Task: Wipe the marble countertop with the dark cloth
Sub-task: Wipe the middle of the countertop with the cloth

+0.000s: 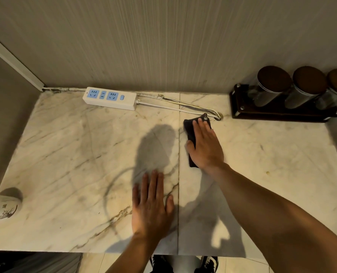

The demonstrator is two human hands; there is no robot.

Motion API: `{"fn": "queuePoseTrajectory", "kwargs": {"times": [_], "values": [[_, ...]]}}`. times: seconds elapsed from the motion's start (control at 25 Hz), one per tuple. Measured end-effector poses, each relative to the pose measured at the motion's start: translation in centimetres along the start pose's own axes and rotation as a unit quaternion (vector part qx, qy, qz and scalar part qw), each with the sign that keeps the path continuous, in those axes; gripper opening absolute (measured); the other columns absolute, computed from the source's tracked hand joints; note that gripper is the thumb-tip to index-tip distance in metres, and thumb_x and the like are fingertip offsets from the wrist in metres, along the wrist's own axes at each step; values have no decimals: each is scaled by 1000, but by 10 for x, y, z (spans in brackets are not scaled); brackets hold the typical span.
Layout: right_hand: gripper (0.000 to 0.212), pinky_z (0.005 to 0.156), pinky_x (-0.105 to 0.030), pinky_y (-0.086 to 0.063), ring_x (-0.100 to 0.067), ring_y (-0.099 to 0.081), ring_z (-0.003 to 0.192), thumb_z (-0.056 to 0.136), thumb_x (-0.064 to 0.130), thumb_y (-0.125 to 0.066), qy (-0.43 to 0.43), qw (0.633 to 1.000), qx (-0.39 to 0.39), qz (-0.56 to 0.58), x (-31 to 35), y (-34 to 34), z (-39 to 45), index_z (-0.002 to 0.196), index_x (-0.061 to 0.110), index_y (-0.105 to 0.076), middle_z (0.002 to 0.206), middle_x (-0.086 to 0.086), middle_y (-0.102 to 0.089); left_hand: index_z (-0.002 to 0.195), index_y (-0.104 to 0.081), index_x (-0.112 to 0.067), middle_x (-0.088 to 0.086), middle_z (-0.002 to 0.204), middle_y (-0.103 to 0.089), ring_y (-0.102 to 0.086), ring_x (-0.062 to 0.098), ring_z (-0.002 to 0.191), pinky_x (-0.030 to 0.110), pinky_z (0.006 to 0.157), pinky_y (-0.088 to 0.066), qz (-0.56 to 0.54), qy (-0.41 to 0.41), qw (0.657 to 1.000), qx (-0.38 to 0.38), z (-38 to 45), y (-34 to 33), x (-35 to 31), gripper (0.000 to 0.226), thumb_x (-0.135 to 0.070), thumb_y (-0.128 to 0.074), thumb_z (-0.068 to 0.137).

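Note:
The marble countertop (69,154) is pale with grey and brown veins and a seam down its middle. A dark folded cloth (190,133) lies flat just right of the seam, toward the back. My right hand (206,146) presses flat on top of the cloth, fingers extended, covering most of it. My left hand (151,205) rests flat on the bare marble nearer the front edge, left of the seam, fingers spread, holding nothing.
A white power strip (109,98) lies at the back by the wall, its cable (175,108) running right to a hole near the cloth. A dark rack with three metal canisters (289,91) stands back right. A paper cup (0,207) sits at the left edge.

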State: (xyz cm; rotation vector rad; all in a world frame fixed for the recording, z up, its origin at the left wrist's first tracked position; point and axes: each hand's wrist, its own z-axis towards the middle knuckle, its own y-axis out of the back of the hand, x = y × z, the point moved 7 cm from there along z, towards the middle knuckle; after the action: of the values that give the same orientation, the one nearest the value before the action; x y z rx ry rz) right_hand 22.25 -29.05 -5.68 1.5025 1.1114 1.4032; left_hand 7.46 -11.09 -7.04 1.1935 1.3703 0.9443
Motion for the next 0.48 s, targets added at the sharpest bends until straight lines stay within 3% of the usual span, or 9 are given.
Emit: {"fn": "queuePoseTrajectory", "kwargs": {"times": [0.32, 0.48], "values": [[66, 119, -39, -5, -25, -3, 146, 96, 36, -31, -191, 978, -74, 45, -18, 1, -17, 151, 8, -9, 160, -12, -7, 149, -20, -20, 1, 157, -17, -7, 21, 145, 48, 114, -13, -13, -8, 1000, -9, -2, 2, 0, 64, -45, -32, 92], [68, 119, -39, -5, -26, -2, 146, 96, 37, -32, -245, 964, -88, 48, -22, -1, -48, 151, 6, -7, 160, -13, -6, 148, -25, -17, 5, 156, -22, -11, 24, 144, 49, 114, -16, -8, -20, 1000, -16, -3, 3, -1, 63, -45, -33, 92]]}}
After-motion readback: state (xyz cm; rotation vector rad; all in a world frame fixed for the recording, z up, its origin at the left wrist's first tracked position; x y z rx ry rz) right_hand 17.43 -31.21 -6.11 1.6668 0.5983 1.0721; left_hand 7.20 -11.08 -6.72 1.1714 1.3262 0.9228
